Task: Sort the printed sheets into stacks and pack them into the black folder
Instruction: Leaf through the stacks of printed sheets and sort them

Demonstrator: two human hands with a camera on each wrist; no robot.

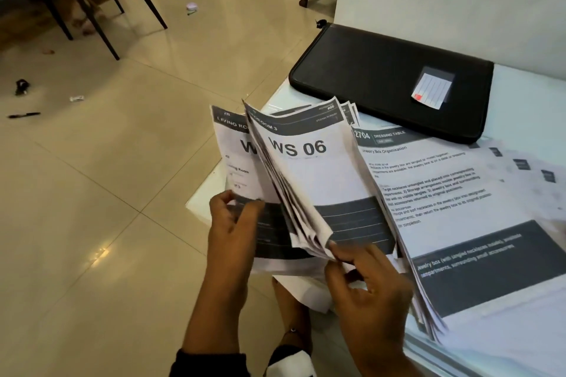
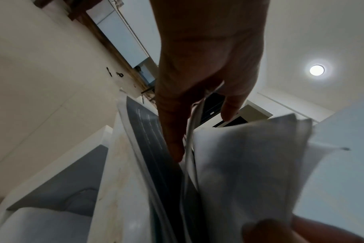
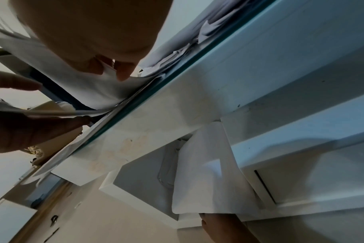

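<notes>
The printed sheets (image 1: 309,180) stood fanned at the desk (image 1: 526,107) corner; my left hand (image 1: 234,223) pinched the "Living Room" page, my right hand (image 1: 364,281) gripped the lifted bundle. Only the head view showed the shut black folder (image 1: 382,76) behind; the wrist views showed paper undersides.

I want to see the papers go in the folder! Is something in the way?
Nothing lies on the black folder except its small label, and the path to it looks clear. But it lies shut on the white table, so it must be opened first. Both the left hand and right hand hold the printed sheets.
</notes>
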